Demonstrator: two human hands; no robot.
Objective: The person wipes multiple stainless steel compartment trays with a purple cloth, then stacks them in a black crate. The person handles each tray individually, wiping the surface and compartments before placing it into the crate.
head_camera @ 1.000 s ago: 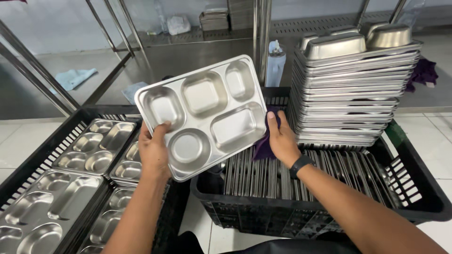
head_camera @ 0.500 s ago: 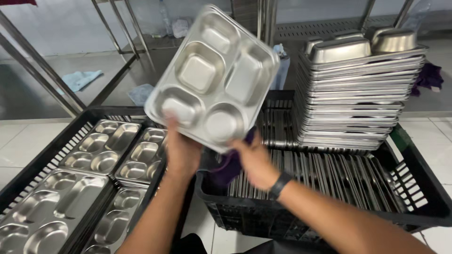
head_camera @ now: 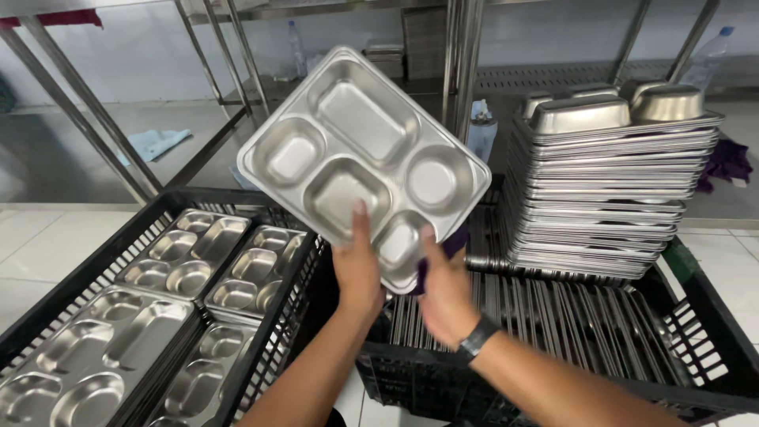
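Both forearms are bare with no sleeves showing, and a black wristband point(head_camera: 477, 338) circles the wrist below the right hand point(head_camera: 444, 294).

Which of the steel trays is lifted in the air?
The tray held up by both hands: left hand, right hand. The others lie flat in the left crate or stand stacked in the right crate.

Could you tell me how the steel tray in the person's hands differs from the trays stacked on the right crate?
The held tray is single, tilted in the air with its five compartments facing the camera, gripped by the left hand and right hand. The stacked trays lie flat, upside down in a tall pile, so only their rims and the top one's compartment bottoms show. Both are shiny steel compartment trays.
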